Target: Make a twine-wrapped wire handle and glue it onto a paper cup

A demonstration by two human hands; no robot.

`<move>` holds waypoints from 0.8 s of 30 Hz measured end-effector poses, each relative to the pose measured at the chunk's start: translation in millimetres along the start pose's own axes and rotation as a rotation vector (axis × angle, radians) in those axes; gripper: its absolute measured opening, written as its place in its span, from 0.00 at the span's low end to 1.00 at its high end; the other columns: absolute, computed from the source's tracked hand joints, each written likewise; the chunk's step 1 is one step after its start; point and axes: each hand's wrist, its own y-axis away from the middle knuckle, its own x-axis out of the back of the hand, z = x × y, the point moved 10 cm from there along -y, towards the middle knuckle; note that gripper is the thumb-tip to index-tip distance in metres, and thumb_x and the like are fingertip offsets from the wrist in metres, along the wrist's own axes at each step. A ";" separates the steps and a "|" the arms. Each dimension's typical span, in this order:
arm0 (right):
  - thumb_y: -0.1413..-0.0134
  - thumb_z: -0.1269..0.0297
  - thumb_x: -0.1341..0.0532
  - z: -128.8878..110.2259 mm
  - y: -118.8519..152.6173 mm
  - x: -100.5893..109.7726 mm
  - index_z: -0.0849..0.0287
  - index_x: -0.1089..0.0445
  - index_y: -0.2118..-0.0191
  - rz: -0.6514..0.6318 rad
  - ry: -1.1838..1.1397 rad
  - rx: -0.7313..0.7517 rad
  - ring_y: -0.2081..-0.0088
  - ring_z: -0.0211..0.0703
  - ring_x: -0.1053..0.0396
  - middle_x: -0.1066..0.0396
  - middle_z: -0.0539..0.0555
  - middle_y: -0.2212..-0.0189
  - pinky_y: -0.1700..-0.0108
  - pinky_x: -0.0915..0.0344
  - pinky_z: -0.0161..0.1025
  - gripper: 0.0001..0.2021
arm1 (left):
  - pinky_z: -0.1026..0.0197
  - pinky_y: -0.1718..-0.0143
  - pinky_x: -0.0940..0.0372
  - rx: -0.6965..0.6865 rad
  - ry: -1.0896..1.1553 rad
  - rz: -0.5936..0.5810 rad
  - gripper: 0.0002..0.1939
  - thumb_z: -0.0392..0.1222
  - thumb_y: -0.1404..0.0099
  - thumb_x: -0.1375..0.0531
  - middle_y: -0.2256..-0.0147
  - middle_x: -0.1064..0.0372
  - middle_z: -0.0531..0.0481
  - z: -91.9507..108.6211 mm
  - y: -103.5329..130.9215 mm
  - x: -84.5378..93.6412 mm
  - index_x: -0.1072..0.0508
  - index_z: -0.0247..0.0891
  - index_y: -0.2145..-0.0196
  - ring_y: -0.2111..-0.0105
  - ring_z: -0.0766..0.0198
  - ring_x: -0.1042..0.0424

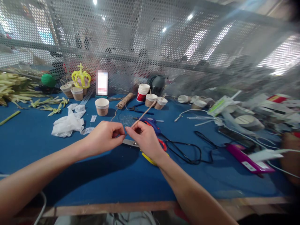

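One slim brown stick (147, 110), pinched by the right hand (148, 140), slants away past the scissors (129, 142), whose handles it partly hides. Above the scissors' blades, the left hand (108, 134) presses thumb and forefinger together on something too small to make out; a strand (114, 115) from the twine bundle (125, 100) beyond the scissors vanishes behind it.

What looks like a craft workshop: a blue-topped workbench (93, 178) scattered with making supplies — a roll of twine (125, 101), scissors (130, 142), small paper cups (102, 107), a yellow crown-shaped ornament (81, 77) — plus a purple power strip (248, 158), backed by a perforated metal screen (117, 34).
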 end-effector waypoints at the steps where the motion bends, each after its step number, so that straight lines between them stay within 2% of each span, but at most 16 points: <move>1: 0.54 0.60 0.42 -0.2 0.2 -0.8 0.60 0.41 0.80 -0.004 -0.011 -0.002 0.79 0.33 0.45 0.41 0.47 0.83 0.77 0.46 0.32 0.12 | 0.69 0.81 0.52 0.005 -0.001 0.015 0.06 0.36 0.47 0.47 0.84 0.44 0.58 -0.5 0.0 0.5 0.35 0.35 0.80 0.83 0.73 0.47; 5: 0.53 0.62 0.43 -1.8 1.7 -5.5 0.60 0.41 0.80 -0.031 -0.055 -0.022 0.79 0.32 0.46 0.43 0.46 0.83 0.77 0.47 0.31 0.10 | 0.68 0.77 0.48 -0.015 -0.020 0.085 0.05 0.36 0.48 0.45 0.80 0.38 0.56 1.7 0.5 3.4 0.35 0.35 0.80 0.79 0.71 0.41; 10: 0.53 0.64 0.44 -4.7 3.6 -6.5 0.60 0.43 0.81 -0.009 -0.079 -0.029 0.79 0.32 0.47 0.45 0.45 0.84 0.77 0.48 0.32 0.11 | 0.67 0.73 0.45 -0.010 -0.031 0.166 0.05 0.32 0.50 0.45 0.75 0.38 0.53 2.9 1.7 6.9 0.36 0.35 0.81 0.76 0.69 0.38; 17: 0.53 0.64 0.43 -0.9 4.7 -7.3 0.60 0.42 0.80 -0.002 -0.120 -0.047 0.80 0.32 0.46 0.45 0.45 0.83 0.76 0.47 0.32 0.10 | 0.66 0.73 0.44 0.017 0.040 0.191 0.06 0.33 0.49 0.47 0.77 0.36 0.53 -1.8 1.4 6.8 0.39 0.35 0.82 0.76 0.68 0.38; 21: 0.53 0.62 0.42 -0.2 4.2 -13.7 0.60 0.38 0.72 -0.088 -0.179 -0.041 0.76 0.34 0.40 0.37 0.48 0.79 0.73 0.42 0.32 0.07 | 0.66 0.74 0.44 0.059 0.081 0.163 0.06 0.33 0.50 0.46 0.77 0.34 0.53 -9.6 0.0 6.1 0.38 0.35 0.82 0.77 0.69 0.38; 24: 0.52 0.62 0.42 -4.4 3.3 -15.3 0.61 0.36 0.72 -0.145 -0.142 0.020 0.74 0.34 0.40 0.37 0.49 0.77 0.72 0.42 0.31 0.07 | 0.67 0.75 0.45 0.061 0.106 0.113 0.05 0.33 0.49 0.46 0.78 0.34 0.54 -13.0 -2.7 4.6 0.36 0.35 0.81 0.77 0.69 0.38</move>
